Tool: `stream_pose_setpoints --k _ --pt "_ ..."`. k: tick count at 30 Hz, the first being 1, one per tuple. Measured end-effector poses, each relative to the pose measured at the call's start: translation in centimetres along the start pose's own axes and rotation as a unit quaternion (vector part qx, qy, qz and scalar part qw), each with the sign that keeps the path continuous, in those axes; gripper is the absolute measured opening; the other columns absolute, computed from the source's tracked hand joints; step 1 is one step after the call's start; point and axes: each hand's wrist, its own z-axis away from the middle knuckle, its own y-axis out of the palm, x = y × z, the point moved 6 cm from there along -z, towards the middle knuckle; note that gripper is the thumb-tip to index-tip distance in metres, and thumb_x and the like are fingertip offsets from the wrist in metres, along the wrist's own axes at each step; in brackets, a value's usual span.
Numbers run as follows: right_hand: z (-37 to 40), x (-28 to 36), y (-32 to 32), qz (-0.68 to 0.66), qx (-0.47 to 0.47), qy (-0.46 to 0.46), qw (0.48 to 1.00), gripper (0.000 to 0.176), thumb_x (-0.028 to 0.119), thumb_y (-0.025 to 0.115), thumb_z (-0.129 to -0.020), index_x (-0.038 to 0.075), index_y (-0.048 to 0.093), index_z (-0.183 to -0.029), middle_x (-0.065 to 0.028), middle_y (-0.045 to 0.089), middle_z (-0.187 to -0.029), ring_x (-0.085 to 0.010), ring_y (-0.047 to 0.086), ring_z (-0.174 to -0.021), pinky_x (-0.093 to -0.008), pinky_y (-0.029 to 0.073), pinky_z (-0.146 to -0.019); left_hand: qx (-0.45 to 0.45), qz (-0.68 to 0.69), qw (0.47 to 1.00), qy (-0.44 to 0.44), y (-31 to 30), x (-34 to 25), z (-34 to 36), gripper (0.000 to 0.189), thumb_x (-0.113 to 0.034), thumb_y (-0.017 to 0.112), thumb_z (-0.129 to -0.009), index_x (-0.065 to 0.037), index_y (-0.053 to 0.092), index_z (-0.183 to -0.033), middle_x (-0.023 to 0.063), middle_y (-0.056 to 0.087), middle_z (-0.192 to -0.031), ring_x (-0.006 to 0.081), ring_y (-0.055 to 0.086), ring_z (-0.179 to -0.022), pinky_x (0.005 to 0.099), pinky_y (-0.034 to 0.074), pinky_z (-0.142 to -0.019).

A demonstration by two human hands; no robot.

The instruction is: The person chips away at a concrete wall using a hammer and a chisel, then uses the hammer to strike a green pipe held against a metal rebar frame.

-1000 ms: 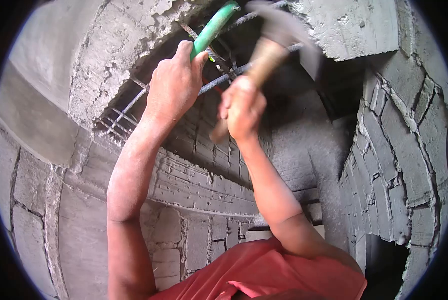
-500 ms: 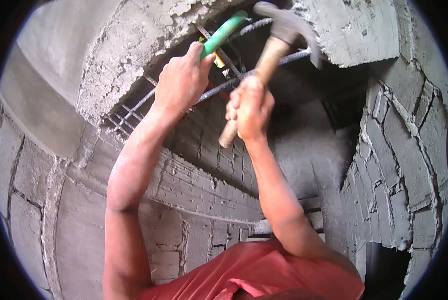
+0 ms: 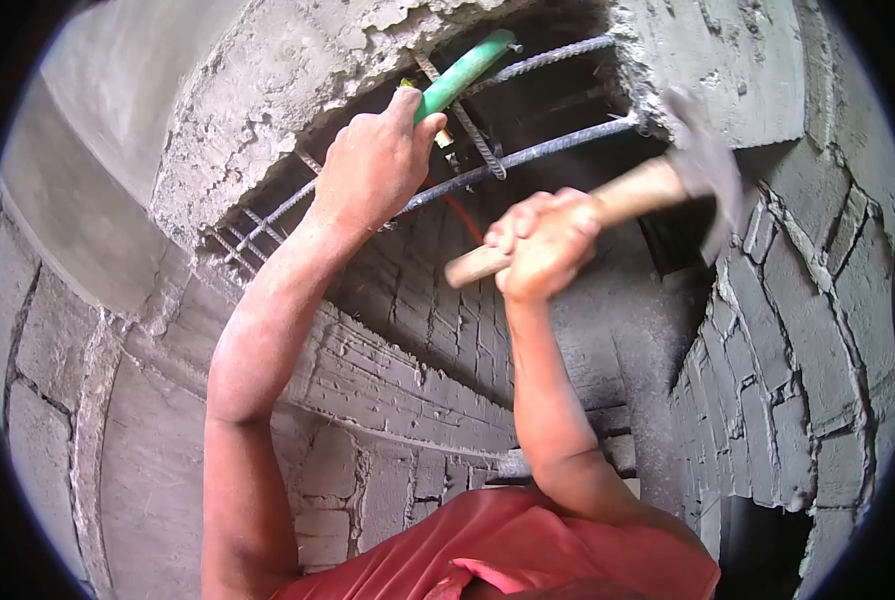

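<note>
My left hand (image 3: 376, 165) is closed around the lower end of a green tube (image 3: 468, 72). The tube slants up to the right, in front of the opening in the concrete, and a small bit of metal shows at its upper end. My right hand (image 3: 551, 240) grips the wooden handle of a claw hammer (image 3: 640, 193). The hammer's metal head is blurred by motion and lies to the right, well apart from the tube. Below the tube, a ribbed steel bar (image 3: 528, 155) crosses the opening.
Rough broken concrete (image 3: 258, 110) edges the opening on the left, and a concrete block (image 3: 728, 60) borders it on the right. Thinner rods (image 3: 258, 228) cross at lower left. Brick walls with raised mortar (image 3: 778, 350) stand on both sides.
My right hand has swung the hammer's head to the right and down, away from the tube. The left hand keeps hold of the tube, which appears slightly farther right.
</note>
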Motion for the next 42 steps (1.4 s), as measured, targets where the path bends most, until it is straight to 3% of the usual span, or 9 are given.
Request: stream_pose_setpoints --k 2,8,14,16,18,20,28,34,42 --pt "-0.1 1.4 0.5 -0.014 0.001 -0.081 0.997 0.053 0.07 0.047 -0.093 0.017 0.045 -0.097 -0.0048 0.046 -0.062 -0.0168 0.044 -0.041 -0.034 0.045 -0.04 0.016 0.006 1.0 -0.011 0.3 0.3 -0.2 0.028 -0.028 0.058 -0.099 -0.003 0.053 -0.109 0.0255 0.062 -0.069 0.0465 0.063 -0.068 0.054 0.046 -0.057" --pt "-1.0 -2.0 1.1 0.131 0.063 0.119 0.982 0.047 0.055 0.044 -0.101 0.009 0.044 -0.09 -0.0043 0.046 -0.062 -0.0149 0.045 -0.041 -0.0328 0.044 -0.04 0.002 0.03 1.0 0.0 0.9 0.4 0.4 0.026 -0.026 0.059 -0.099 -0.003 0.052 -0.108 0.0248 0.06 -0.066 0.046 0.062 -0.065 0.0536 0.046 -0.055" --pt "-0.2 3.9 1.0 -0.055 0.03 -0.149 0.987 0.049 0.069 0.045 -0.094 0.021 0.045 -0.098 -0.0024 0.047 -0.068 -0.016 0.045 -0.045 -0.0314 0.048 -0.046 -0.004 0.032 0.999 0.008 0.9 0.7 0.0 0.023 -0.024 0.058 -0.1 -0.003 0.05 -0.105 0.0249 0.059 -0.064 0.0464 0.061 -0.063 0.0537 0.044 -0.052" --pt "-0.4 1.2 2.0 0.088 0.076 -0.13 0.985 0.048 0.058 0.043 -0.101 0.011 0.045 -0.091 -0.0017 0.047 -0.063 -0.0134 0.047 -0.045 -0.0289 0.044 -0.041 0.002 0.041 0.999 0.005 1.1 0.5 0.0 0.023 -0.023 0.058 -0.1 -0.003 0.049 -0.105 0.0249 0.059 -0.064 0.0467 0.06 -0.063 0.0539 0.044 -0.052" --pt "-0.7 -2.5 1.6 0.219 0.11 0.141 0.959 0.045 0.053 0.043 -0.101 0.01 0.045 -0.089 -0.0027 0.044 -0.061 -0.0136 0.046 -0.043 -0.0303 0.043 -0.039 -0.005 0.048 0.999 0.006 1.2 0.4 0.2 0.023 -0.023 0.058 -0.1 -0.002 0.049 -0.104 0.0248 0.058 -0.063 0.0467 0.06 -0.063 0.0541 0.043 -0.052" --pt "0.0 -0.6 1.8 0.158 0.1 0.135 0.973 0.046 0.054 0.047 -0.1 0.009 0.045 -0.09 -0.0036 0.045 -0.061 -0.0135 0.045 -0.041 -0.0285 0.043 -0.039 -0.007 0.057 0.998 0.014 1.4 0.3 0.3 0.023 -0.023 0.058 -0.099 -0.002 0.049 -0.104 0.0247 0.058 -0.063 0.0467 0.06 -0.062 0.0541 0.043 -0.052" --pt "-0.1 3.9 1.5 -0.038 0.066 -0.184 0.98 0.055 0.073 0.042 -0.093 0.02 0.043 -0.101 -0.0037 0.047 -0.066 -0.0154 0.045 -0.043 -0.0307 0.046 -0.043 0.0 0.029 1.0 -0.006 1.2 0.5 0.3 0.027 -0.03 0.057 -0.099 -0.005 0.05 -0.104 0.0233 0.062 -0.066 0.0448 0.064 -0.065 0.0562 0.051 -0.057" --pt "-0.6 -3.0 2.7 0.093 0.096 0.175 0.975 0.044 0.052 0.043 -0.102 0.009 0.045 -0.092 -0.0048 0.046 -0.061 -0.0142 0.044 -0.04 -0.031 0.043 -0.038 0.023 0.01 1.0 -0.004 1.7 0.4 0.1 0.029 -0.028 0.059 -0.098 -0.002 0.049 -0.106 0.0209 0.062 -0.063 0.0446 0.062 -0.06 0.0552 0.048 -0.053" --pt "-0.3 0.4 1.7 -0.131 0.021 -0.097 0.986 0.05 0.065 0.046 -0.096 0.015 0.046 -0.096 -0.0037 0.046 -0.063 -0.0171 0.046 -0.042 -0.0338 0.046 -0.042 0.004 -0.005 1.0 0.023 1.5 0.1 0.3 0.027 -0.026 0.058 -0.099 -0.003 0.048 -0.107 0.021 0.062 -0.063 0.0444 0.062 -0.061 0.055 0.048 -0.053"
